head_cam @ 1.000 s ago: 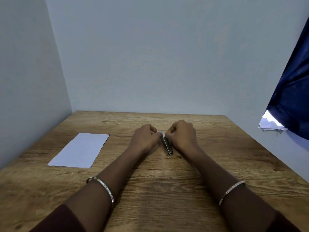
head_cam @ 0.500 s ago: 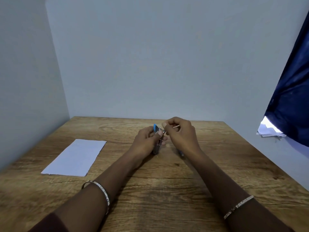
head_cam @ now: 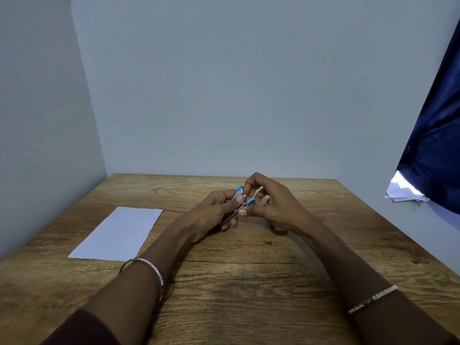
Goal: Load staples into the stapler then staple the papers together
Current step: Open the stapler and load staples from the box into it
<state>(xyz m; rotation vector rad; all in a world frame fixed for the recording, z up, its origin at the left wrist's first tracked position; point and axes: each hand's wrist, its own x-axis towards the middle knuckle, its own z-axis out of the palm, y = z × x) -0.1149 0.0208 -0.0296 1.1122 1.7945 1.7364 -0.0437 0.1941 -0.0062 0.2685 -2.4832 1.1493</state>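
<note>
While left grip (head_cam: 213, 210) holds stapler (head_cam: 249, 201), right grip (head_cam: 276, 204) pinches its top.

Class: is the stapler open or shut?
Open. The stapler shows two blue ends spread apart; the left hand holds it, the right hand pinches its top.

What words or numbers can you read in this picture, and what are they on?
None can be read.
The white paper looks blank.
The blue stapler, held by the left hand and right hand, is too small and too covered to show any writing.
</note>
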